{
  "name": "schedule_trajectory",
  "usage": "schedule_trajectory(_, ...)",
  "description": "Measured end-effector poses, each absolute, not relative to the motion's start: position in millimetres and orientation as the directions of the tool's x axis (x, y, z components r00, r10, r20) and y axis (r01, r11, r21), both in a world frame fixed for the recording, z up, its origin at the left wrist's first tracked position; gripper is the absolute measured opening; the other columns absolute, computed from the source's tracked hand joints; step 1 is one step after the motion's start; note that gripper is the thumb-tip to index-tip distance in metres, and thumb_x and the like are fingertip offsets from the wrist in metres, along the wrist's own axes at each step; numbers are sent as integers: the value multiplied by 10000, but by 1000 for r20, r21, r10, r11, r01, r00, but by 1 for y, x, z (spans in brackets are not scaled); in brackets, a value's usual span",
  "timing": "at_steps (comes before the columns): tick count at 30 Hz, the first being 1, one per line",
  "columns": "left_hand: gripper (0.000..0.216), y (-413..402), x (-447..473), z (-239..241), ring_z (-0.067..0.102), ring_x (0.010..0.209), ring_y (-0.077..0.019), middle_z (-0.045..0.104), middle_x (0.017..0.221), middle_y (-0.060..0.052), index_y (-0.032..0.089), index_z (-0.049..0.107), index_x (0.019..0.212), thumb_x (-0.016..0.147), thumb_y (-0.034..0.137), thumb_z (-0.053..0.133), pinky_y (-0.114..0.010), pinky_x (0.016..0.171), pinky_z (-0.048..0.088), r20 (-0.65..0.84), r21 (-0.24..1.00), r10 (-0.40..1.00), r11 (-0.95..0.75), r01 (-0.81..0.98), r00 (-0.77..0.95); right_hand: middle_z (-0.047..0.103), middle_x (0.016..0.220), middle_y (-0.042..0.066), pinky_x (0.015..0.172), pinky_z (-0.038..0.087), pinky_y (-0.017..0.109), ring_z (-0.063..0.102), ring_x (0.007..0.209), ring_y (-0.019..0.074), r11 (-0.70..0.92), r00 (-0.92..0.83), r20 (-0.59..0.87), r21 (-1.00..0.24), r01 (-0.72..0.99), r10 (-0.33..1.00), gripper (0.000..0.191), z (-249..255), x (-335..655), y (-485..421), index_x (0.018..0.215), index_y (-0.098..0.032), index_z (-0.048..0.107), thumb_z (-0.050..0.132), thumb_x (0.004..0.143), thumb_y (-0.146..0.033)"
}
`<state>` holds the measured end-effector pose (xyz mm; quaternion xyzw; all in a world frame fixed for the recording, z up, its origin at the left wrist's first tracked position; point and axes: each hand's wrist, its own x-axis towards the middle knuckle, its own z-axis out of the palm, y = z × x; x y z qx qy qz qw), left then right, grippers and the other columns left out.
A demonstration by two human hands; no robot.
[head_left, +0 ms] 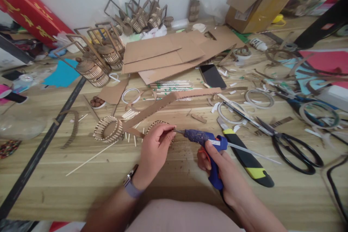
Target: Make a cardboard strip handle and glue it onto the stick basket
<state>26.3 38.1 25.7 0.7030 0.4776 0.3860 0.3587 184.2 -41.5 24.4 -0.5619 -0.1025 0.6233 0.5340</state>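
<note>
My right hand (217, 163) is wrapped round the grip of a blue glue gun (206, 141), a finger on its orange trigger. The nozzle points left and touches the piece at my left fingertips. My left hand (154, 148) pinches a small round cardboard piece ringed with short sticks (157, 124) on the wooden floor; most of it is hidden by the fingers. A finished stick-ringed hoop (108, 129) lies just to the left. A long corrugated cardboard strip (174, 99) runs behind both.
Black scissors (288, 141) and a black-and-yellow utility knife (247, 157) lie to the right. A phone (212, 76), tape rolls (259, 98), flat cardboard sheets (168, 54) and several stick-and-cardboard lanterns (100, 61) lie further back. Loose thin sticks (89, 158) are scattered on the floor at left.
</note>
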Motion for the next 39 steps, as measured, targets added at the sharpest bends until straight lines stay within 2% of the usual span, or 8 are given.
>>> schedule_trajectory(8, 127, 38, 25, 25, 666, 887, -172, 724, 948, -31, 209, 701, 933, 870, 176, 595, -275, 802, 533, 206, 867, 947, -293, 404, 245, 603, 615, -4, 525, 386, 236, 510, 557, 112, -454, 238, -661, -692, -561, 712, 531, 25, 186, -44, 610, -197, 616, 821, 492, -672)
schedule_trajectory(13, 133, 38, 24, 25, 664, 894, -167, 719, 949, -25, 212, 700, 944, 876, 170, 593, -271, 816, 526, 195, 869, 948, -286, 404, 251, 648, 645, 8, 584, 427, 243, 565, 606, 134, -438, 222, -636, -704, -559, 739, 495, 27, 186, -44, 642, -199, 659, 821, 521, -652)
schedule_trajectory(18, 130, 38, 25, 25, 668, 902, -176, 723, 965, -30, 215, 699, 942, 875, 182, 592, -281, 816, 533, 194, 870, 950, -282, 404, 245, 649, 633, 19, 562, 417, 249, 558, 600, 142, -437, 203, -635, -696, -570, 746, 479, 27, 186, -44, 624, -199, 659, 810, 544, -647)
schedule_trajectory(39, 135, 38, 26, 24, 664, 900, -158, 723, 957, -19, 209, 702, 943, 875, 163, 594, -247, 815, 521, 204, 868, 947, -292, 401, 248, 601, 600, -12, 488, 377, 220, 500, 533, 101, -456, 253, -682, -675, -581, 687, 532, 27, 183, -41, 613, -198, 610, 838, 466, -655)
